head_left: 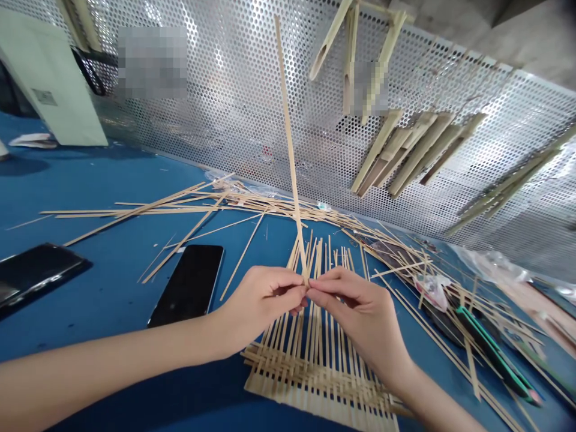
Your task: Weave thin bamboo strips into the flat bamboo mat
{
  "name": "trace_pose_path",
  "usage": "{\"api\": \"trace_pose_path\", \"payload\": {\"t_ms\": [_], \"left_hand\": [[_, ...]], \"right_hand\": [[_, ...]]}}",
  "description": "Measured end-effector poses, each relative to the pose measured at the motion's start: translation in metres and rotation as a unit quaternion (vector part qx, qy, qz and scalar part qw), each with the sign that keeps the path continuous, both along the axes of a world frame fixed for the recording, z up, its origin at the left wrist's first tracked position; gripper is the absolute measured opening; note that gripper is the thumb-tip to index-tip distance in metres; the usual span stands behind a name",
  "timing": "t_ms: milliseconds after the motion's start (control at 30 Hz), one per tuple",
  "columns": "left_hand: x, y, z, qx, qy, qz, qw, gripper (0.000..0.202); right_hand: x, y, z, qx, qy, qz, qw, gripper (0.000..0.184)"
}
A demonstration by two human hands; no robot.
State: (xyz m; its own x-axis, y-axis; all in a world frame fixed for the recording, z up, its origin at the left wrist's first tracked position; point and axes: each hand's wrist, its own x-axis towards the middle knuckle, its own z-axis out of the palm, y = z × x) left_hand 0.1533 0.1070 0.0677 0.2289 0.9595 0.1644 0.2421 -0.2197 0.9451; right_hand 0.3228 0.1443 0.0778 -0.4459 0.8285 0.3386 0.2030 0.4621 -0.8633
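Looking forward and down, we had a perforated metal panel (pixel 252 102) rising behind a blue tabletop (pixel 103 186), with split bamboo pieces (pixel 418 150) hanging on the panel. On the smooth table lay a flat woven bamboo mat (pixel 310 372), its thin ribs crossed by strips, and a loose tangle of pale bamboo sticks (pixel 180 207) spread past it. A glossy black phone (pixel 189 285) lay just beside our left hand (pixel 258 306). Our right hand (pixel 355 306) met it above the mat's loose ribs, both closed in a pinch: the fingertips (pixel 294 279) of each gripped the lower end of one long bamboo strip (pixel 290 150), which stood nearly upright, tilted slightly, its flat tip well above the table.
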Motion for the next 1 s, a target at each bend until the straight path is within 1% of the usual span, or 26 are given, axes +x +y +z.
{"api": "trace_pose_path", "payload": {"t_ms": [100, 233, 300, 400, 467, 533, 633, 733, 1000], "left_hand": [[0.0, 0.0, -0.001, 0.008, 0.017, 0.007, 1.0, 0.027], [0.001, -0.001, -0.004, 0.002, -0.001, 0.021, 1.0, 0.028], [0.002, 0.0, -0.005, -0.01, -0.025, 0.025, 0.999, 0.028], [0.003, 0.002, -0.003, -0.039, -0.078, 0.033, 0.996, 0.024], [0.004, 0.002, 0.0, -0.056, -0.102, 0.039, 0.992, 0.021], [0.005, 0.002, 0.002, -0.069, -0.122, 0.044, 0.989, 0.02], [0.005, 0.001, 0.002, -0.09, -0.146, 0.045, 0.984, 0.019], [0.005, 0.0, 0.0, -0.091, -0.147, 0.049, 0.984, 0.019], [0.006, 0.002, 0.0, -0.11, -0.137, 0.068, 0.982, 0.019]], "right_hand": [[-0.001, 0.0, -0.001, 0.009, -0.01, 0.001, 1.0, 0.014], [-0.002, 0.0, -0.003, 0.013, -0.012, 0.004, 1.0, 0.014], [-0.002, 0.001, -0.004, 0.0, -0.006, -0.003, 1.0, 0.012], [0.0, 0.002, -0.003, -0.039, 0.002, -0.029, 0.999, 0.007], [0.001, 0.001, -0.002, -0.045, -0.007, -0.041, 0.998, 0.005], [0.002, -0.001, -0.001, -0.016, -0.021, -0.04, 0.999, 0.007], [0.002, -0.006, -0.001, 0.068, -0.04, -0.036, 0.996, 0.012], [0.001, -0.008, -0.002, 0.122, -0.056, -0.038, 0.99, 0.014], [-0.001, -0.009, -0.006, 0.102, -0.065, -0.049, 0.991, 0.013]]}}
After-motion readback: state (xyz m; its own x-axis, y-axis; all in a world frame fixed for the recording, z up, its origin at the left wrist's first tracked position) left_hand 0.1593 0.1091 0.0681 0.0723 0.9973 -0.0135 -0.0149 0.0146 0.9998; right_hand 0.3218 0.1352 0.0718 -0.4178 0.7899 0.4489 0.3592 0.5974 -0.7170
